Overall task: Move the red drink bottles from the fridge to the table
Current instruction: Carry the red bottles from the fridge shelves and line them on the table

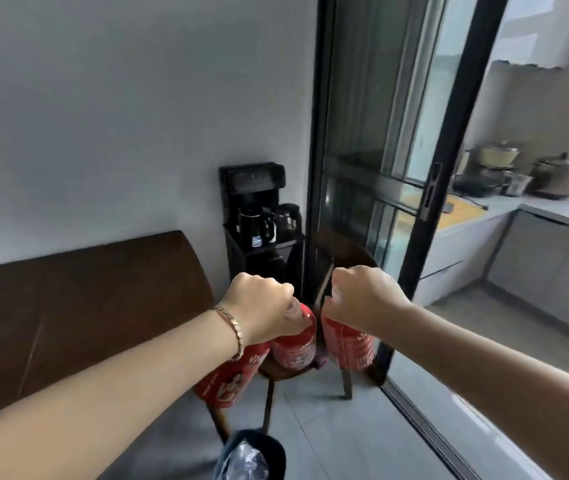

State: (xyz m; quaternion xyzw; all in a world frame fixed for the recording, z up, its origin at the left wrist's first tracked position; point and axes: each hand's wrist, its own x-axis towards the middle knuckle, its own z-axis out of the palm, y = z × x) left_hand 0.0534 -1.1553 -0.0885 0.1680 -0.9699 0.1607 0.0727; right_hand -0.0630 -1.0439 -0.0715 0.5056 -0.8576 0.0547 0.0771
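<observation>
Nearest, below both forearms: a dark round thing with crumpled plastic (pixel 246 457); can't tell what it is.

Left hand (pixel 262 306): fist curled tight, knuckles up, bracelet (pixel 232 332) on the wrist. It holds two red bottles by the necks: one (pixel 227 382) slants down and back under the wrist, the other (pixel 293 351) hangs just below the fingers.
Right hand (pixel 362 299): also a closed fist, gripping the third red bottle (pixel 348 348) at the top.

So all three bottles are off any surface, straight under the hands, long axes roughly vertical, caps hidden in the fists. The two inner bottles are just beside each other; contact unclear.

Key relation: no obvious table in frame. The brown panel (pixel 85 299) is left of the left hand and that hand is nearer it, but I can't tell tabletop from bench back. Judgement: transport phase, set-down not yet started.

Under and behind the bottles: wooden chair (pixel 347 382) on a grey tile floor (pixel 345 434).
Beyond the hands: black water dispenser (pixel 251 181) with a kettle (pixel 255 225), against a white wall (pixel 103 116).
Far right of the right hand: black-framed sliding glass door (pixel 428 202), then a kitchen counter (pixel 518 211). Fridge not visible.
</observation>
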